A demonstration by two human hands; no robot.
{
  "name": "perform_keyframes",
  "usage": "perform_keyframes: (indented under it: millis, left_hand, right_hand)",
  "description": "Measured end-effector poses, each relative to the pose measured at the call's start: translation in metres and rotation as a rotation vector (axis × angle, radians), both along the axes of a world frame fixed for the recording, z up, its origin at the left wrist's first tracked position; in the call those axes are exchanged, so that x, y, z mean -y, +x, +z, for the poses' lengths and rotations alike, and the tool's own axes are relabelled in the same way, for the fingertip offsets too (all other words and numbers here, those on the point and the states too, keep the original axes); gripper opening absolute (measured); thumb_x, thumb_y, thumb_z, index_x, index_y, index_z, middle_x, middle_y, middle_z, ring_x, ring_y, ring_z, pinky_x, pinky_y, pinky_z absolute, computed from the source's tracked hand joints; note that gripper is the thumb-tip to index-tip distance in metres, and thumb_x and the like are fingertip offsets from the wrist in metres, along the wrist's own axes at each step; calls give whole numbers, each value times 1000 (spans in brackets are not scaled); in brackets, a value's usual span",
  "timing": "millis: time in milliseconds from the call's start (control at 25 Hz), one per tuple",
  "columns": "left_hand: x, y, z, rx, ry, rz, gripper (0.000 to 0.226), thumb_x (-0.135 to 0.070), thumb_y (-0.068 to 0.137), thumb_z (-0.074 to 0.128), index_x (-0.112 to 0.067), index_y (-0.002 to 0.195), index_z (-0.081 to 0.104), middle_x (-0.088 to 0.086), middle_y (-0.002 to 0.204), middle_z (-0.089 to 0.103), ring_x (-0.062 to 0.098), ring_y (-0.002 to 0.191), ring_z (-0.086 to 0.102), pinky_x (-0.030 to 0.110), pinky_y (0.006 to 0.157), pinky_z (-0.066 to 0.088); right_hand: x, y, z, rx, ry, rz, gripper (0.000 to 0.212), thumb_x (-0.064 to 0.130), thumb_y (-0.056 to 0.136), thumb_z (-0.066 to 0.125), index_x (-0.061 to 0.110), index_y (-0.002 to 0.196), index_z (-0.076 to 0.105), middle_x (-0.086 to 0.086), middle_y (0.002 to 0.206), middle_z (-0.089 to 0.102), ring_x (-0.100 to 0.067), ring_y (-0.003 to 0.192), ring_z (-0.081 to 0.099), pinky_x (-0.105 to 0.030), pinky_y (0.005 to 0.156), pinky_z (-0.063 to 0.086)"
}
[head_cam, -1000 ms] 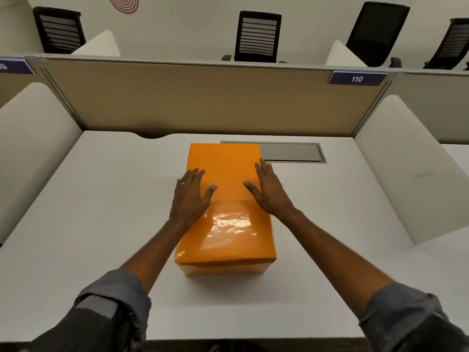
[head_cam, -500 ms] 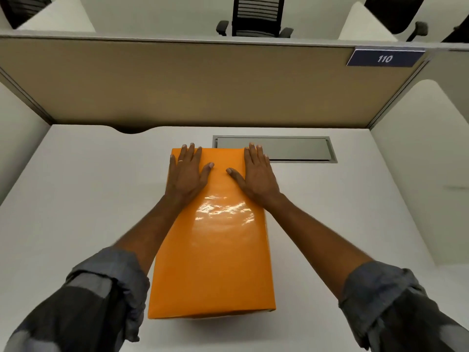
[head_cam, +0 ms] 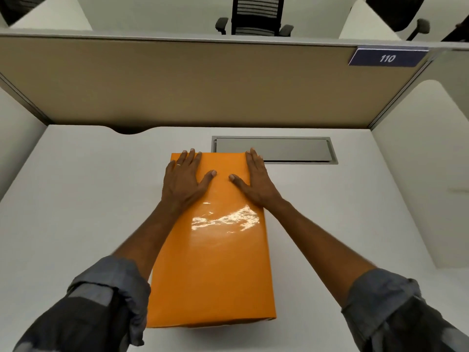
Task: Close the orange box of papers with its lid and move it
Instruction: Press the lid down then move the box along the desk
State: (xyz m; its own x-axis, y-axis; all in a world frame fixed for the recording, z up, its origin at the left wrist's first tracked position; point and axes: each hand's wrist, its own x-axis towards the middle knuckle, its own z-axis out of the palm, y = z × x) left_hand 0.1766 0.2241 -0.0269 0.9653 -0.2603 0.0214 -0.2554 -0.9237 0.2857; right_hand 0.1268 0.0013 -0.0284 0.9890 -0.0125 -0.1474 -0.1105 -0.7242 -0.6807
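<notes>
The orange box [head_cam: 215, 265] stands lengthwise on the white desk [head_cam: 76, 212] with its glossy orange lid on top; no papers show. My left hand [head_cam: 184, 180] lies flat on the far left part of the lid, fingertips at its far edge. My right hand [head_cam: 255, 180] lies flat on the far right part, fingers reaching the far right corner. Both hands have the fingers spread, thumbs pointing toward each other, gripping nothing.
A grey cable hatch [head_cam: 275, 149] is set into the desk just beyond the box. A tan partition [head_cam: 190, 82] with a "110" label [head_cam: 387, 57] closes the back; white side dividers [head_cam: 429, 161] stand right and left. Office chairs [head_cam: 255, 15] lie behind.
My head has moved forward and lower over the box. Both hands have slid along the lid from its middle to its far end, staying flat.
</notes>
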Motion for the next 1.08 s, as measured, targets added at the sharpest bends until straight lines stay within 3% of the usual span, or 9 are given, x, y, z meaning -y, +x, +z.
perform_keyframes:
  millis: [120, 200, 320, 440, 600, 720, 800, 960, 1080]
  left_hand:
    - [-15, -26, 17, -32, -248, 72, 92, -69, 90, 45, -17, 158, 12, 4, 168, 7, 24, 154, 7, 46, 120, 12]
    - [-35, -69, 25, -132, -402, 213, 99, -65, 86, 57, -18, 159, 9, 4, 168, 6, 27, 154, 8, 50, 119, 16]
    - [-76, -157, 21, -484, -575, 403, 109, -69, 67, 67, -25, 156, 22, 8, 162, 30, 35, 143, 38, 56, 107, 39]
    - [-108, -229, 22, -659, -806, 365, 91, -65, 63, 76, -36, 143, 43, 0, 137, 60, 23, 111, 64, 37, 76, 58]
    - [-116, -257, 29, -621, -910, 392, 65, -36, 79, 80, -30, 137, 52, -3, 122, 63, 24, 106, 65, 28, 69, 55]
    - [-118, -259, 26, -573, -915, 361, 46, -30, 79, 81, -28, 121, 64, 0, 116, 72, 19, 97, 70, 35, 75, 60]
    - [-119, -261, 25, -559, -885, 305, 48, -32, 79, 81, -21, 123, 67, 2, 115, 73, 20, 97, 71, 37, 79, 60]
    - [-120, -268, 29, -600, -933, 318, 38, -26, 79, 82, -24, 113, 65, -2, 102, 71, 15, 88, 70, 25, 63, 55]
    - [-119, -269, 31, -616, -975, 401, 48, -20, 75, 85, -17, 119, 66, -2, 95, 71, 13, 82, 69, 26, 59, 54]
  right_hand:
    - [6, -38, 19, -16, 194, -119, 100, 49, 92, 62, 15, 160, -4, -5, 170, -4, -25, 156, 5, -51, 125, 19]
    - [8, -96, 27, -120, 301, -211, 101, 53, 88, 65, 23, 161, 0, -3, 170, 6, -25, 155, 15, -50, 123, 23]
    - [7, -203, 32, -413, 455, -261, 102, 64, 78, 69, 29, 159, 17, 2, 166, 27, -24, 150, 30, -51, 116, 34]
    - [-10, -275, 31, -485, 581, -223, 90, 66, 75, 72, 31, 150, 38, 7, 151, 51, -19, 136, 50, -47, 112, 43]
    - [-31, -301, 25, -400, 643, -313, 63, 45, 86, 73, 24, 142, 52, 7, 132, 67, -14, 120, 63, -34, 99, 51]
    - [-36, -298, 25, -335, 672, -386, 43, 25, 90, 72, 12, 131, 64, -1, 121, 73, -19, 114, 67, -30, 93, 52]
    - [-36, -295, 27, -284, 674, -443, 34, 22, 92, 70, 8, 123, 68, -6, 119, 74, -24, 113, 67, -35, 96, 53]
    - [-36, -285, 29, -256, 635, -511, 34, 18, 90, 72, 1, 120, 69, -11, 113, 75, -30, 107, 70, -45, 98, 55]
    - [-37, -280, 27, -273, 600, -496, 36, 13, 89, 73, 0, 122, 69, -12, 111, 76, -27, 102, 72, -38, 88, 58]
